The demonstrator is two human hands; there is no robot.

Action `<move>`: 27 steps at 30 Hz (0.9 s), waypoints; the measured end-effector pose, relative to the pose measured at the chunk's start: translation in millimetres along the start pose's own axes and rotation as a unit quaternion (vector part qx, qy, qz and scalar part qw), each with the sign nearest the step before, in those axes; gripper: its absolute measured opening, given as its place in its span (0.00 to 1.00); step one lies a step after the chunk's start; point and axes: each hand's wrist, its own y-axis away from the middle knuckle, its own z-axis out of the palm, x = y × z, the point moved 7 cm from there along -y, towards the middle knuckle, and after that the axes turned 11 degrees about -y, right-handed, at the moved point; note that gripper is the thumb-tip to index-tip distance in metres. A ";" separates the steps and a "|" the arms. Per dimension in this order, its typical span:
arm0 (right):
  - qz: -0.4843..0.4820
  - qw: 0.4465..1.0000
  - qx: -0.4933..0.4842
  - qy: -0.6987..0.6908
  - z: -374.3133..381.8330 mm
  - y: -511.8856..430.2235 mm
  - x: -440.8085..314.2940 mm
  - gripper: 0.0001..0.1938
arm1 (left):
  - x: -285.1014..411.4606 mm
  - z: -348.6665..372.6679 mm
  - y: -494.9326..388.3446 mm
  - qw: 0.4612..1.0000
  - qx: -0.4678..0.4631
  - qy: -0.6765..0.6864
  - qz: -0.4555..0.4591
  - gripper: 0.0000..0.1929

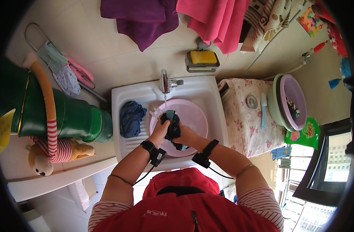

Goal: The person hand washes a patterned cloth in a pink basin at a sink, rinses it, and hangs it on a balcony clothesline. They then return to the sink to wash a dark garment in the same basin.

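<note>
Both my hands grip a wet, bunched dark cloth [173, 127] with a grey-green band, held over a pink plastic basin [198, 116]. My left hand [159, 132] has its left side, and my right hand [186, 136] its lower right; some fingertips are hidden by the fabric. Water runs from a chrome faucet [164, 82] and splashes just beside the cloth. The basin sits in a white laundry sink [219, 121] and holds some water. On the sink's ribbed washboard, left of the basin, lies a crumpled navy garment [132, 119].
To the right, a flowered cover [238, 127] carries a blue-handled brush [263, 110], a round metal lid [252, 102] and stacked basins [287, 84]. A soap holder [202, 61] is fixed above the sink. Leftward stand a green ribbed object [72, 116] and a plush monkey [63, 149].
</note>
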 end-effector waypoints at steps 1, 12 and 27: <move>0.017 0.997 -0.005 0.075 -1.5 -0.7 1.9 0.41 | -2.8 -2.0 1.8 1.000 0.011 -0.006 -0.023 0.17; -0.161 0.908 -0.001 0.387 11.3 13.1 -18.8 0.37 | 2.6 15.8 28.5 0.981 -0.101 0.076 -0.145 0.17; -0.086 0.668 0.240 -0.700 -38.9 16.8 6.5 0.14 | 55.9 37.1 31.0 0.992 0.034 0.098 0.078 0.10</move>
